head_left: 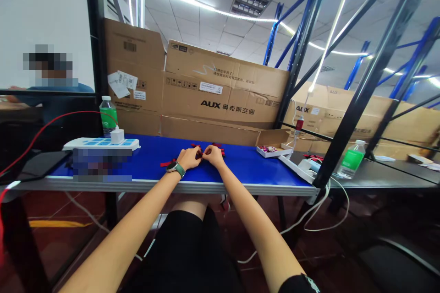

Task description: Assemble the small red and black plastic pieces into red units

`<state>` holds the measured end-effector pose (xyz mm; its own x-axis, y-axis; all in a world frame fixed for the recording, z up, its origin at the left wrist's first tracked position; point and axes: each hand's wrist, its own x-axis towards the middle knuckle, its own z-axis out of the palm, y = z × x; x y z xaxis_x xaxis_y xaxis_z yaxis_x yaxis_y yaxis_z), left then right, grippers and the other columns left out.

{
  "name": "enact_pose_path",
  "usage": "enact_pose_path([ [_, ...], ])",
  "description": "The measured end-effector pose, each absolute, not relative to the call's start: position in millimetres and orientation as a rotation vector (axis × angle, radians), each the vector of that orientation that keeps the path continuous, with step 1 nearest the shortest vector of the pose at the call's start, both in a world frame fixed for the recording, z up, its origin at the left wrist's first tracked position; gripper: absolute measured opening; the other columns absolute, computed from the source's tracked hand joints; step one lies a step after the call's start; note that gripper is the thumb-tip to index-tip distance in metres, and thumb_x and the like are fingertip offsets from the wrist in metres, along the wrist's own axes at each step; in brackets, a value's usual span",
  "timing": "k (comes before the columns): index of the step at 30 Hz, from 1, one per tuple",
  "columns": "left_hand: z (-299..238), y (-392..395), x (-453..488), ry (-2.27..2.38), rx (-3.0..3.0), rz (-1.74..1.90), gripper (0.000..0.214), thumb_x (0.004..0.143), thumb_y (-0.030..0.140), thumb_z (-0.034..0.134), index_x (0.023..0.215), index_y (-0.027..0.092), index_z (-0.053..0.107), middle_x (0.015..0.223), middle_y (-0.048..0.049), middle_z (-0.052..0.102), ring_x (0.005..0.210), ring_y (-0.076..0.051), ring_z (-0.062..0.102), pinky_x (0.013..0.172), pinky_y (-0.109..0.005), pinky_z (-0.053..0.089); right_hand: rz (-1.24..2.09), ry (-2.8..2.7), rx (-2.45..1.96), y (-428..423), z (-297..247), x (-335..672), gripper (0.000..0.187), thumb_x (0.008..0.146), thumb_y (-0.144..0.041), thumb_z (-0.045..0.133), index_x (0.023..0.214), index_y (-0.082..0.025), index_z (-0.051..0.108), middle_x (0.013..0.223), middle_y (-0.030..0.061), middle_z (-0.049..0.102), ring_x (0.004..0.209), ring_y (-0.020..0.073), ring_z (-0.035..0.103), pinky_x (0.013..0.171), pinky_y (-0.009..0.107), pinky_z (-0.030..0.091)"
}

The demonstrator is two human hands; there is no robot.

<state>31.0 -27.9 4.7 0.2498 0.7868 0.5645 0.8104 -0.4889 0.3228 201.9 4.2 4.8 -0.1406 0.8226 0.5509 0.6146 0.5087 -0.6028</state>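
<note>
In the middle of the frame, over the blue counter (247, 167), the left hand (189, 158) and right hand (213, 154) meet with their fingertips drawn together on a small dark red piece (200, 154). Neither palm is spread: thumbs and fingers are bent into a close pinch from both sides, which probably keeps so small a thing steady and leaves the fingertips free to work on it. The piece is too small and too covered by fingers to tell its exact shape.

A red strip (167, 163) lies just left of the left wrist, which wears a watch (173, 167), and more red pieces (220, 150) lie behind and beside the right hand, presumably kept there to be within easy reach. Right of centre, a shallow open box (270, 151) holds small items, its raised lid leaning back, likely so the contents stay at hand without spreading over the work spot.

Toward the left, a power strip (99, 143) carries a white plug (117, 136), with a green-labelled bottle (109, 118) behind it, apart from the hands. Tall cardboard (220, 100) stands along the back edge, seemingly as a screen.
</note>
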Motion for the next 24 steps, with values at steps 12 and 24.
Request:
enact_pose_path([
  [12, 5, -28, 32, -1.586, -2.475, -1.059, 0.036, 0.075, 0.048, 0.075, 0.104, 0.028, 0.068, 0.107, -0.0054, 0.076, 0.108, -0.028, 0.066, 0.092, -0.033, 0.043, 0.076, -1.609, -1.163, 10, 3, 204, 0.018, 0.073, -0.012, 0.049, 0.088, -0.022, 0.052, 0.08, 0.0008, 0.062, 0.075, 0.0173, 0.063, 0.075, 0.028, 0.051],
  [24, -4, -19, 26, -1.596, -2.513, -0.985, 0.031, 0.078, 0.04, 0.072, 0.105, 0.025, 0.07, 0.114, -0.0093, 0.07, 0.106, -0.028, 0.064, 0.092, -0.036, 0.048, -0.094, -1.296, -1.275, 7, 8, 221, 0.031, 0.074, -0.008, 0.05, 0.103, -0.019, 0.051, 0.099, 0.0116, 0.063, 0.09, 0.0243, 0.063, 0.084, 0.036, 0.051],
])
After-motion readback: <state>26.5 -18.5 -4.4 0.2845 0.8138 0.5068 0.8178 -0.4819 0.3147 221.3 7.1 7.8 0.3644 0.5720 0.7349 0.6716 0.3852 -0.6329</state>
